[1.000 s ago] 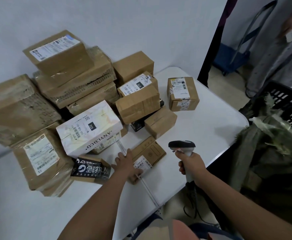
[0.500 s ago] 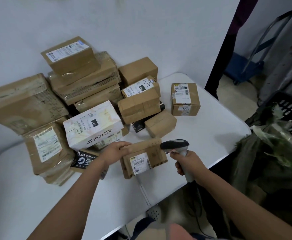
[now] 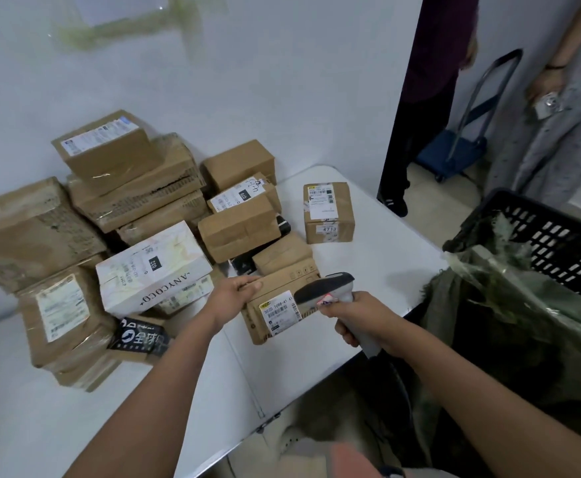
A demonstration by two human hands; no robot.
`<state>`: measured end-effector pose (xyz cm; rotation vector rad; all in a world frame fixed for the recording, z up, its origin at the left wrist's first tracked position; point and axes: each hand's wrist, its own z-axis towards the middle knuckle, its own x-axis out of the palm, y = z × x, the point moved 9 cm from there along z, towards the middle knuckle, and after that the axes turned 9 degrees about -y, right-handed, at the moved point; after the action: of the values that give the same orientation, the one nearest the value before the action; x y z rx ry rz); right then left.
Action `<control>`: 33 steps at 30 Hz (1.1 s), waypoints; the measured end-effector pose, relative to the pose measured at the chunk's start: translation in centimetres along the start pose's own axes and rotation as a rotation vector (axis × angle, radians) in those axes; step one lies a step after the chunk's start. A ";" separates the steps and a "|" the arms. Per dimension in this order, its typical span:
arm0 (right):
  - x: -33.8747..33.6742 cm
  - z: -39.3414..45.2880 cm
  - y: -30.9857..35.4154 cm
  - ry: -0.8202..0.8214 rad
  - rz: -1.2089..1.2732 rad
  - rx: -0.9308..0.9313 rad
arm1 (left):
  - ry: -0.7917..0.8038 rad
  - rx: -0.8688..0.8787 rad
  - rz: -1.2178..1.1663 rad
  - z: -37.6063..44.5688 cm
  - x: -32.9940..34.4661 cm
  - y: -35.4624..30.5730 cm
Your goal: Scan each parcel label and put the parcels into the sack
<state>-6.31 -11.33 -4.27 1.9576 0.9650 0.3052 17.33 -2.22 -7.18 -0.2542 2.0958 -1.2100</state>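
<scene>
We see matt brown cardboard on the parcel (image 3: 282, 305) near the table's front edge, w/ a smooth white paper label (image 3: 279, 311). Scanner (image 3: 330, 291): smooth grey and black plastic. Table (image 3: 368, 270) top looks smooth, matt white. Stacked boxes (image 3: 133, 188) at the back-left corner carry shiny clear tape. Sack (image 3: 489, 305) off the right edge: coarse green woven fabric. Crate (image 3: 558, 236): black plastic.
</scene>
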 end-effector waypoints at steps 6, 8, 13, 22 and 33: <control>-0.9 -0.3 0.2 -0.006 -0.014 -0.011 | 0.007 0.019 0.009 0.3 0.4 -1.5; -0.8 -0.2 0.3 -0.003 -0.032 -0.018 | 0.013 0.023 0.018 0.4 0.4 -1.7; -0.5 0.0 0.6 -0.005 -0.034 -0.029 | 0.021 0.020 0.027 0.9 -0.1 -1.7; -0.1 0.2 0.9 -0.002 0.014 -0.025 | 0.015 0.017 0.035 0.9 -0.2 -2.0; -6.0 0.0 -4.9 -0.340 0.262 0.161 | 0.063 -0.068 -0.039 -1.3 2.8 -1.0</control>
<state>-12.77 -14.36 -7.30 2.1974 0.5283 0.0356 14.25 -3.27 -7.24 -0.2926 2.1985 -1.1845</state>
